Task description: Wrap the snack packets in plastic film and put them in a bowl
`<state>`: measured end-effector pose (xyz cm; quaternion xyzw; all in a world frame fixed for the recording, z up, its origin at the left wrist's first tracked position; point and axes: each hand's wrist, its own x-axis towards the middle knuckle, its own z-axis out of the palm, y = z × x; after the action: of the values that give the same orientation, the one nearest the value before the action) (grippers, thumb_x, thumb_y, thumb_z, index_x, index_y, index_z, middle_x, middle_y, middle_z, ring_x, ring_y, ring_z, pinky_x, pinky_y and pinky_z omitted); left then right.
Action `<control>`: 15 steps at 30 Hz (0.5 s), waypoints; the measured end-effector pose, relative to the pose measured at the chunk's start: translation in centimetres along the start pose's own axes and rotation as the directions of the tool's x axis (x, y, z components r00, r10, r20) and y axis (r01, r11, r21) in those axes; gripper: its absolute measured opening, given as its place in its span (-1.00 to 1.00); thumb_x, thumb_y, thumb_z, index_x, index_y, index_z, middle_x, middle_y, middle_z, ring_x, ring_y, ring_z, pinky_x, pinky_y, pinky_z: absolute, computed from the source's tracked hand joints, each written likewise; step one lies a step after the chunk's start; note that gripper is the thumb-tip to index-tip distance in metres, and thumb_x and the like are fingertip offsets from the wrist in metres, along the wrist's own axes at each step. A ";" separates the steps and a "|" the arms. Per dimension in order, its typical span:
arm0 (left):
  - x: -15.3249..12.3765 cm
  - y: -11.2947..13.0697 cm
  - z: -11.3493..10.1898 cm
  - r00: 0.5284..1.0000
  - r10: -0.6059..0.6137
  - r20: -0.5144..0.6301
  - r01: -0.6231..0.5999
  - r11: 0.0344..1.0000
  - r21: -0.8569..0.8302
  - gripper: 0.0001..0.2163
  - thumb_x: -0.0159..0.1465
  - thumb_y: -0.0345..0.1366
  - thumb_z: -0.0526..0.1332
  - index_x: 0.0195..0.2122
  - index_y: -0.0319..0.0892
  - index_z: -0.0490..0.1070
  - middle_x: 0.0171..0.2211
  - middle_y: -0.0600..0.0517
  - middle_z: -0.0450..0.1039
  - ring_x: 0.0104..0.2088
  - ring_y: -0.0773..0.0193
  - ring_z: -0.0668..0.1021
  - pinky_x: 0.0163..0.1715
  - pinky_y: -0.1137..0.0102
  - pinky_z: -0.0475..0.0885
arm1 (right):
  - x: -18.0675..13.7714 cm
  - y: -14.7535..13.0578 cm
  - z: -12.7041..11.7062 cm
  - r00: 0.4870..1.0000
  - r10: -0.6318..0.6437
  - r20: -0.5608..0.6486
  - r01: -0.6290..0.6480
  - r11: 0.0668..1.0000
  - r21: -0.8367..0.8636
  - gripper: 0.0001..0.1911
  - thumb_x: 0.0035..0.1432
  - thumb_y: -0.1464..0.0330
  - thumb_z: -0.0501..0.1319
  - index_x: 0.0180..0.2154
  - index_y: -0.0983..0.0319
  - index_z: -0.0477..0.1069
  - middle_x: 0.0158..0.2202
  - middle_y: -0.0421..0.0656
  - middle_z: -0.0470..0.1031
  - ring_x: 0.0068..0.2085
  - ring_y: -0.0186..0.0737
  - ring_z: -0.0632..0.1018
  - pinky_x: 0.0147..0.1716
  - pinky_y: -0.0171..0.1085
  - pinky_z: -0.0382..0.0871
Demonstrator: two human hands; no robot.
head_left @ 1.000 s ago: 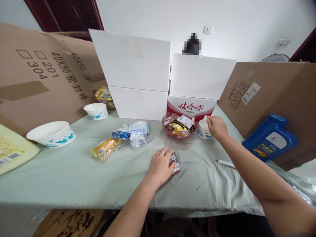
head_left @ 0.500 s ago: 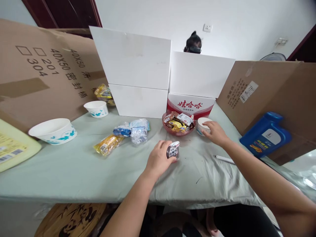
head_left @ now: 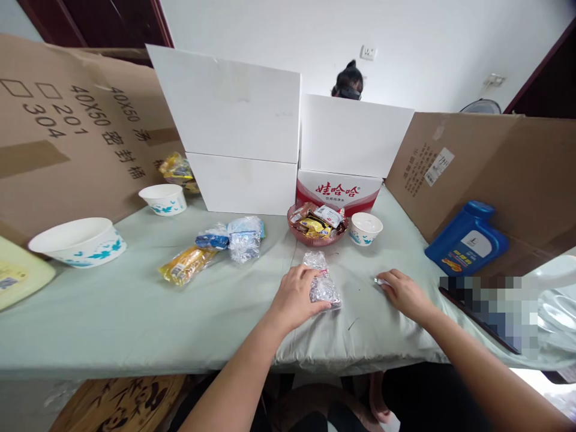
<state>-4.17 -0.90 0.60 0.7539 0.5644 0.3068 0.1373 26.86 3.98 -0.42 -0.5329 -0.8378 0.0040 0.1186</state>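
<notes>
My left hand [head_left: 294, 300] lies curled around the near side of a clear plastic-wrapped packet [head_left: 324, 289], pressing it on the cloth. The packet looks crinkled and shiny; its contents are hard to make out. To its right, my right hand [head_left: 407, 295] has its fingers closed over a slim white tool [head_left: 381, 281] with a metallic tip, most of it hidden under the hand. Beyond the hands stand a reddish glass bowl [head_left: 294, 228] of wrapped snacks and a small white paper cup [head_left: 366, 230] with a blue leaf print.
Wrapped yellow [head_left: 186, 267] and blue [head_left: 212, 237] packets lie left of centre. Two paper bowls [head_left: 81, 243] stand farther left. White boxes [head_left: 243, 132] and brown cardboard [head_left: 454, 174] wall the table. A blue bottle [head_left: 468, 240] leans at right. A person [head_left: 348, 81] is behind the boxes.
My right hand has come from the paper cup down to the white tool and closed on it. The packet under my left hand now shows a clear, crinkled side instead of a dark labelled one.
</notes>
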 end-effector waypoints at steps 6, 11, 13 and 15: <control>1.4 -2.0 1.2 0.981 -0.194 -0.029 0.194 0.981 0.004 -0.46 0.29 -0.14 0.17 0.23 -0.26 0.12 0.19 -0.27 0.27 0.23 -0.09 0.28 0.17 0.05 0.21 | 2.7 -6.6 -0.7 0.983 -0.146 -0.109 0.167 0.960 0.223 -0.72 0.33 0.38 -0.04 -0.01 0.17 0.34 -0.13 -0.06 0.43 -0.15 -0.15 0.54 -0.15 -0.16 0.45; 2.2 -2.2 0.9 0.982 -0.186 -0.026 0.173 0.952 -0.254 -0.40 0.26 -0.34 0.19 0.30 -0.20 0.00 -0.05 -0.10 0.50 -0.03 0.16 0.53 0.02 0.24 0.38 | 1.9 -11.1 -1.9 0.962 -0.247 -0.119 0.273 0.886 0.374 -0.73 0.35 0.41 -0.04 -0.03 0.20 0.36 -0.17 -0.05 0.44 -0.17 -0.18 0.54 -0.15 -0.19 0.45; 2.0 -2.1 0.3 0.990 -0.138 -0.013 0.128 0.947 -0.293 -0.48 0.20 -0.42 0.22 0.20 -0.14 0.21 -0.19 0.01 0.53 -0.14 0.22 0.56 -0.03 0.29 0.40 | 0.9 -12.1 -2.1 0.951 -0.298 -0.087 0.305 0.848 0.434 -0.73 0.34 0.40 -0.01 -0.01 0.18 0.36 -0.17 -0.07 0.45 -0.19 -0.21 0.54 -0.17 -0.23 0.45; 1.7 -2.0 -0.3 0.997 -0.053 0.059 0.068 0.957 -0.282 -0.68 0.16 -0.48 0.23 -0.05 -0.12 0.46 -0.22 0.03 0.54 -0.15 0.23 0.55 -0.03 0.32 0.40 | 0.0 -12.4 -1.8 0.936 -0.350 -0.030 0.324 0.826 0.462 -0.73 0.33 0.40 0.02 0.00 0.14 0.37 -0.18 -0.10 0.45 -0.22 -0.24 0.54 -0.21 -0.25 0.46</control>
<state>-5.57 1.26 0.26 0.7163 0.5338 0.3609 0.2678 16.19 -1.62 2.99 -0.3329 -0.8965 0.1961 0.2168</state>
